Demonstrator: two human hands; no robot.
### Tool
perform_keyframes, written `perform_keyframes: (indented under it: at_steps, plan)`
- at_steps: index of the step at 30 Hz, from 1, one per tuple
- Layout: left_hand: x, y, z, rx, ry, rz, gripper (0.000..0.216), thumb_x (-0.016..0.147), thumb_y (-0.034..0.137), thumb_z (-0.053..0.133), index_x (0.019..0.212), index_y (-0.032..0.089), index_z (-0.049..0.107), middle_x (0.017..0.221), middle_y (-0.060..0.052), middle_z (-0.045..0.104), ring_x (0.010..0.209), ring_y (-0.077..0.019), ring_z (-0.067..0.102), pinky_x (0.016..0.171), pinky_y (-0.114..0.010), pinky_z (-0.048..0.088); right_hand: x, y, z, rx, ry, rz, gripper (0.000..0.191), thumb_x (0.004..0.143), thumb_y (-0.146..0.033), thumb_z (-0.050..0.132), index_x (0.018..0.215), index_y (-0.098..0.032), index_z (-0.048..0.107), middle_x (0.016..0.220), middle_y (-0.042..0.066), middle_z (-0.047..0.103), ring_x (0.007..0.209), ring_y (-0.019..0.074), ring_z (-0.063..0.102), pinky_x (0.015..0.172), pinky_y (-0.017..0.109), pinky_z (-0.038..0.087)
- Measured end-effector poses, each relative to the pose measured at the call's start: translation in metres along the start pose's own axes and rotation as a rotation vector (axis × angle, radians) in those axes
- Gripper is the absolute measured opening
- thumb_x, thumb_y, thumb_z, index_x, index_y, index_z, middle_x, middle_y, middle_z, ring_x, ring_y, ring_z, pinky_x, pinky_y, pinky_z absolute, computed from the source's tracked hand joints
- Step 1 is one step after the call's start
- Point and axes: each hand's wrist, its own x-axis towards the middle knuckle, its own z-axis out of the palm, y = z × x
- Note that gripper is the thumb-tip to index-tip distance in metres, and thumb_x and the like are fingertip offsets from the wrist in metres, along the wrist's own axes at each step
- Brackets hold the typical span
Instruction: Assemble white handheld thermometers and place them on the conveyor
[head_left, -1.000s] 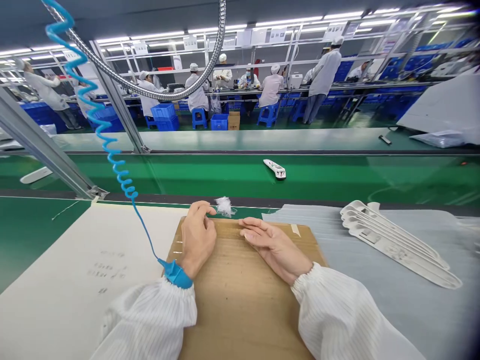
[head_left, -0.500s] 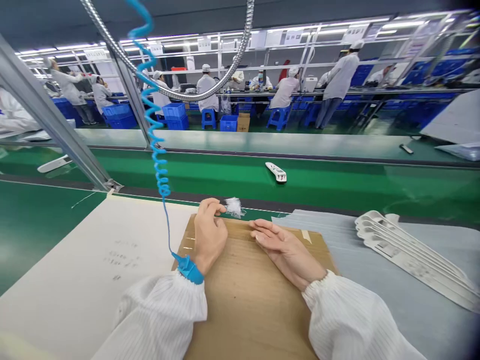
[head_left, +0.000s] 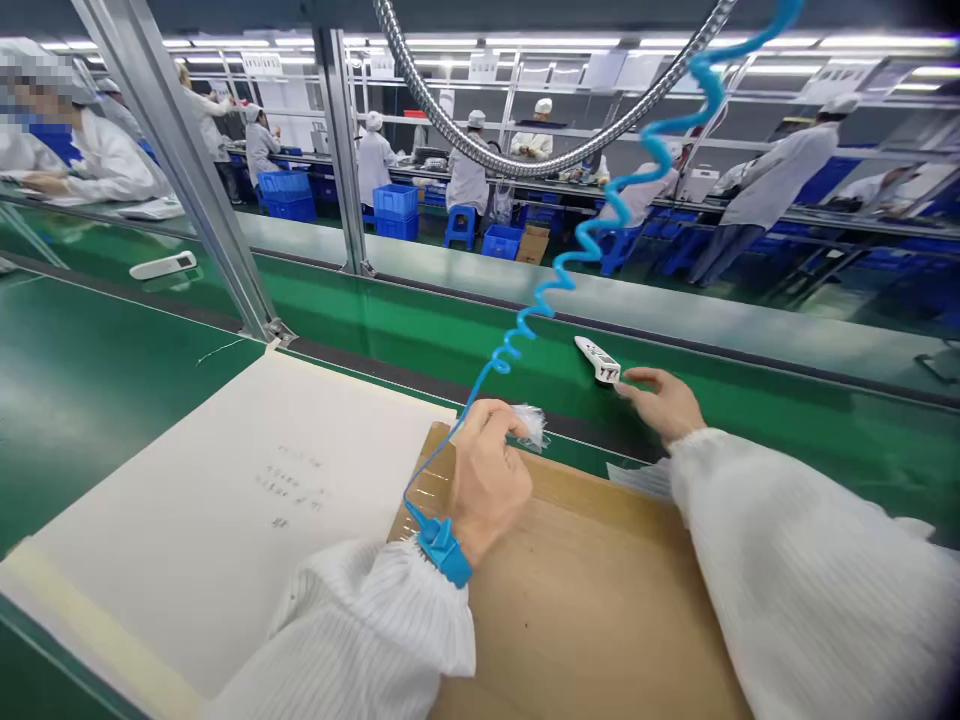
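Two bare hands are ours here. Our right hand (head_left: 664, 405) reaches over the green belt (head_left: 420, 320), fingers parted and grasping nothing, right by the near end of a white device (head_left: 598, 360) lying on that belt; we cannot tell whether they touch. Our left hand (head_left: 491, 480) is over the cardboard (head_left: 600, 600), fingers curled beside a clear plastic scrap (head_left: 535, 427); we cannot tell if it grips that. A blue strap (head_left: 444, 550) circles our left wrist.
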Motion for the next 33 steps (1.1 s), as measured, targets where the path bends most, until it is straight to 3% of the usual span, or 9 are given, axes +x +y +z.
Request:
perform_keyframes:
  at_steps: [3,7,13,16,18,21,23,26,33]
  plan:
    - [-0.001,0.001,0.000,0.040,-0.011,-0.006,0.035,0.064,-0.010,0.045,0.081,0.018,0.056,0.099,-0.006,0.060,0.098,-0.0215,0.059,0.086,-0.035,0.048,0.019,0.004,0.031,-0.014,0.055,-0.020,0.035,0.066,-0.023,0.076,0.098,-0.021,0.062,0.118,0.013,0.069,0.112,0.0298,0.062,0.102,0.048,0.042]
    - [-0.001,-0.004,0.002,0.047,-0.040,-0.006,0.038,0.061,-0.011,0.044,0.082,0.018,0.056,0.101,-0.007,0.058,0.100,-0.0226,0.058,0.087,-0.036,0.049,0.009,0.003,0.047,0.046,-0.002,-0.031,0.038,0.066,-0.027,0.078,0.099,-0.022,0.060,0.099,0.010,0.073,0.106,0.0310,0.065,0.103,0.053,0.044]
    - [-0.001,0.001,0.001,0.033,-0.043,0.090,0.028,0.072,-0.007,0.050,0.084,0.018,0.057,0.099,-0.007,0.059,0.097,-0.0215,0.058,0.088,-0.036,0.048,-0.067,-0.022,-0.001,0.361,-0.316,-0.101,0.033,0.081,-0.046,0.072,0.107,-0.027,0.063,0.105,0.004,0.074,0.097,0.0214,0.071,0.096,0.040,0.056]
    - [-0.003,0.013,-0.001,0.112,-0.021,0.140,0.010,0.086,0.009,0.059,0.090,0.018,0.060,0.103,-0.007,0.063,0.101,-0.0235,0.056,0.092,-0.039,0.045,-0.113,-0.025,-0.029,0.466,-0.422,-0.068,0.041,0.079,-0.053,0.077,0.111,-0.028,0.068,0.106,0.002,0.072,0.094,0.0192,0.069,0.098,0.039,0.054]
    - [-0.005,0.021,-0.002,0.128,-0.046,0.165,0.014,0.089,0.020,0.064,0.102,0.019,0.062,0.118,-0.009,0.063,0.111,-0.0255,0.055,0.099,-0.042,0.042,-0.136,-0.023,-0.042,0.454,-0.437,-0.050,0.044,0.079,-0.056,0.076,0.113,-0.029,0.069,0.104,0.002,0.071,0.093,0.0183,0.066,0.094,0.037,0.055]
    - [-0.010,0.030,-0.002,0.033,-0.306,0.115,0.027,0.093,0.030,0.060,0.118,0.020,0.061,0.130,-0.008,0.062,0.118,-0.0248,0.055,0.102,-0.039,0.042,-0.158,-0.017,-0.052,0.471,-0.451,-0.050,0.045,0.082,-0.060,0.072,0.115,-0.029,0.069,0.107,0.003,0.070,0.098,0.0190,0.064,0.094,0.036,0.054]
    - [-0.014,0.033,0.000,-0.033,-0.548,-0.017,0.027,0.097,0.033,0.053,0.119,0.022,0.062,0.115,-0.005,0.069,0.102,-0.0217,0.063,0.088,-0.034,0.047,-0.164,-0.014,-0.056,0.432,-0.444,-0.084,0.045,0.086,-0.061,0.065,0.118,-0.029,0.067,0.114,0.005,0.070,0.103,0.0211,0.064,0.095,0.038,0.052]
    - [-0.017,0.034,0.002,0.005,-0.669,-0.151,0.025,0.097,0.034,0.050,0.112,0.023,0.067,0.093,-0.002,0.072,0.081,-0.0196,0.063,0.072,-0.030,0.044,-0.165,-0.012,-0.060,0.169,-0.328,-0.265,0.043,0.093,-0.061,0.055,0.118,-0.028,0.065,0.116,0.008,0.070,0.101,0.0240,0.064,0.091,0.041,0.050]
    - [-0.015,0.031,0.003,0.198,-0.570,-0.108,0.020,0.095,0.029,0.050,0.102,0.024,0.068,0.087,-0.003,0.072,0.079,-0.0216,0.064,0.067,-0.029,0.038,-0.160,-0.014,-0.058,-0.523,-0.036,-0.945,0.021,0.099,-0.040,0.054,0.096,-0.026,0.068,0.102,0.007,0.071,0.088,0.0235,0.061,0.077,0.040,0.039]
